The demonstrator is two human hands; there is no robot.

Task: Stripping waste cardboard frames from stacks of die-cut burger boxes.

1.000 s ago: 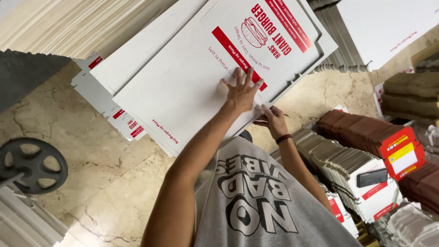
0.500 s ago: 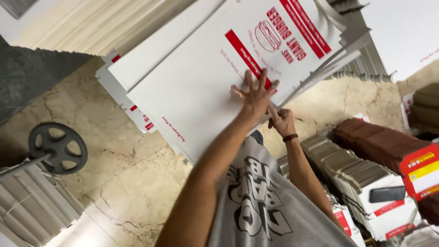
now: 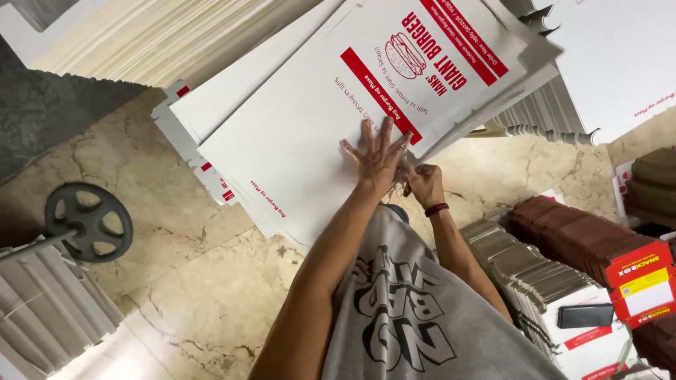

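A stack of flat white carton sheets (image 3: 296, 148) with red print lies on the marble floor in front of me. My left hand (image 3: 377, 156) presses flat on the top sheet, fingers spread, just below its red band. Beside it, my right hand (image 3: 422, 184), with a dark band on the wrist, pinches the sheet's near edge. My grey printed shirt (image 3: 415, 317) fills the lower middle of the view.
A tall pile of cream sheets (image 3: 162, 35) sits at the top left, and more white sheets (image 3: 612, 63) at the top right. Brown folded stacks (image 3: 584, 239), grey folded stacks (image 3: 535, 281), a red and yellow box (image 3: 644, 281) and a black phone (image 3: 584, 315) lie right. A dark wheel (image 3: 88, 222) stands left.
The view has shifted, so the wheel and the floor moved rightwards in frame. Both hands stay on the top sheet, the left still flat and the right still at the edge.
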